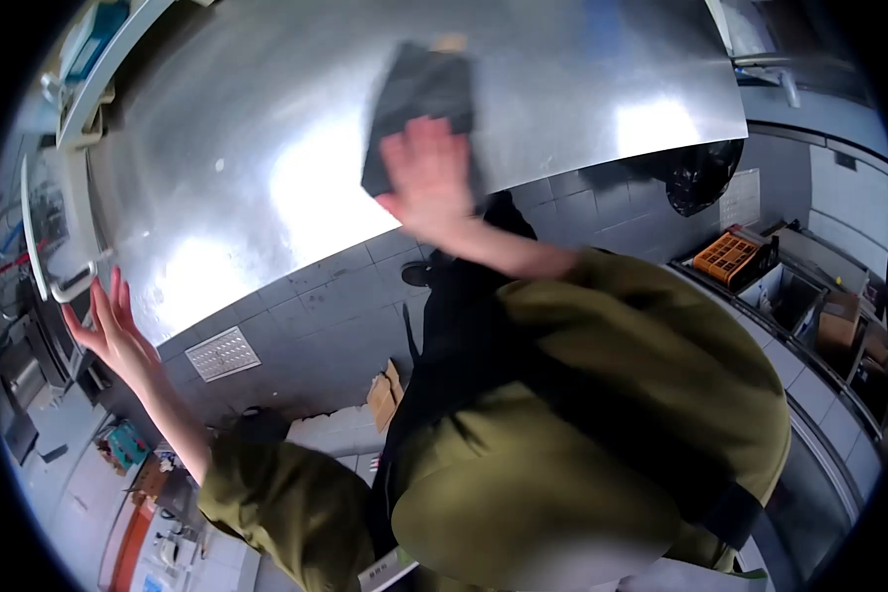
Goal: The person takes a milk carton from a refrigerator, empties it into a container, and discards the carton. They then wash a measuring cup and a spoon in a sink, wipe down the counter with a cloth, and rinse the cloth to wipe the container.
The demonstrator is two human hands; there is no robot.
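Observation:
On the shiny steel table [296, 128] lies a dark grey, cloth-like flat piece [419, 89], blurred, with a small tan spot at its far end. My right hand [429, 173] is laid over its near part, palm down, fingers stretched out and smeared a little by motion. Off to the left, my left hand [113, 326] is raised beside the table's left corner with fingers apart. Its fingertips are right by a white handle-like bar [74, 286], and nothing shows in its grasp.
A black plastic bag [705, 178] hangs at the table's right front edge. Grey floor tiles [306, 306] with a white grate [223, 353] run below. An orange crate [730, 257] and a cardboard box [839, 321] stand on the right; torn cardboard [385, 395] lies behind me.

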